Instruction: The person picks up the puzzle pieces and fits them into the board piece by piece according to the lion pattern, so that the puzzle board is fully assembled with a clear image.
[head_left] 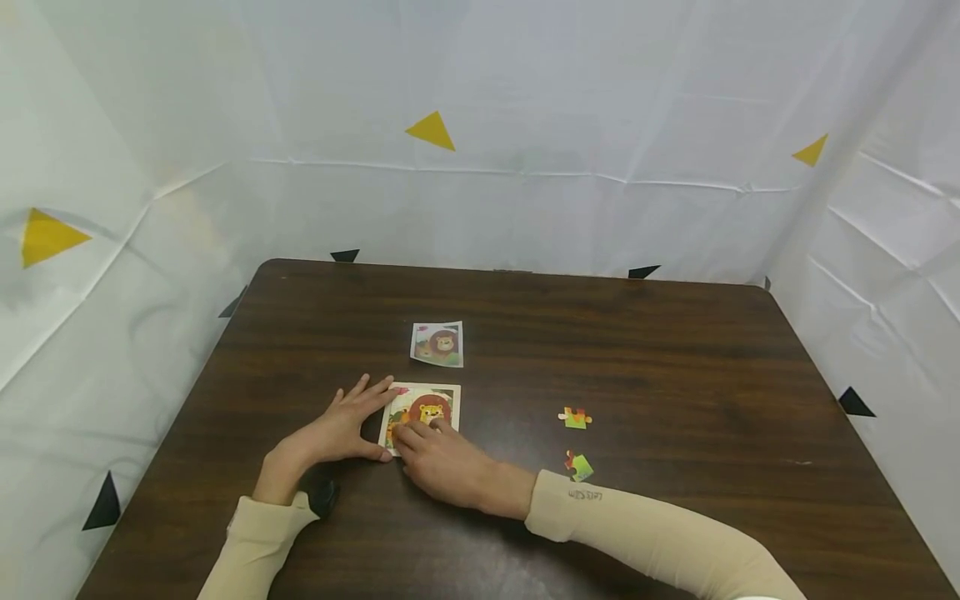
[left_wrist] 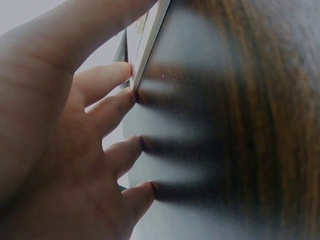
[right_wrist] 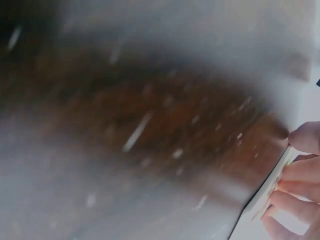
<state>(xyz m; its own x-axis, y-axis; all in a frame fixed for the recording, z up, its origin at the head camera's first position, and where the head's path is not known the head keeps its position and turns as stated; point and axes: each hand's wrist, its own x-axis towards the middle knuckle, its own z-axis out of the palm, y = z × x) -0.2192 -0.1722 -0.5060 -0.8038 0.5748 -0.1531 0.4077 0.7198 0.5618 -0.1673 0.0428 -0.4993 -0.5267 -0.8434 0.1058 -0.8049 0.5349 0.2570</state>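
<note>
A square jigsaw puzzle with a lion picture and a pale frame lies flat on the table, partly covered by both hands. My left hand rests spread at its left side; the index fingertip reaches the upper left corner and the thumb the lower left. In the left wrist view, fingertips touch the edge of the board. From the right, my right hand reaches over the lower part, its bent fingers pressing on the picture. Its fingertips sit on the board, with no piece visible between them.
Two loose jigsaw pieces lie to the right, an orange and green one and a green and red one near the right sleeve. Behind the puzzle is a lion picture card on the dark wooden table. White sheeting surrounds the table.
</note>
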